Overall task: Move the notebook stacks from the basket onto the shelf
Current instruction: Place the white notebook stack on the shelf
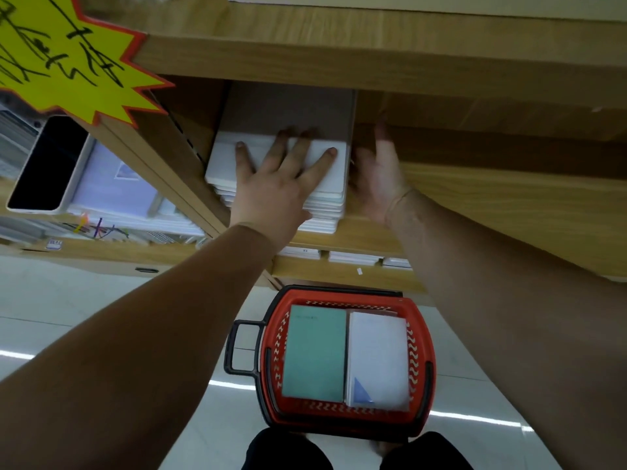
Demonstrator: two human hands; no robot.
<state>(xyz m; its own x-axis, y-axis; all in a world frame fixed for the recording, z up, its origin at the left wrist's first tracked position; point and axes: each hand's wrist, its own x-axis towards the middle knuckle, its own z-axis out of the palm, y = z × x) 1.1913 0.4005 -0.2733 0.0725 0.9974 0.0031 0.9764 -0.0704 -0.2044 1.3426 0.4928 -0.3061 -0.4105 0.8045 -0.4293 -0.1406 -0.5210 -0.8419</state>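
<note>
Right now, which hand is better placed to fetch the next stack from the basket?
Probably the right hand: it holds nothing beside the shelved stack, while the left hand presses flat on top.

A pale glossy floor [84,300] carries white light streaks [475,418] at 8 and 4 o'clock, wooden shelving [373,52] fills 12 o'clock, and a yellow starburst sign [68,52] hangs at 10.

The left arm [142,320] and the right arm [502,286] both reach far out in front; the left hand [281,179] lies flat, palm down, fingers spread wide; the right hand [376,178] stands on its side just beside it, fingers straight, palm facing left.
</note>
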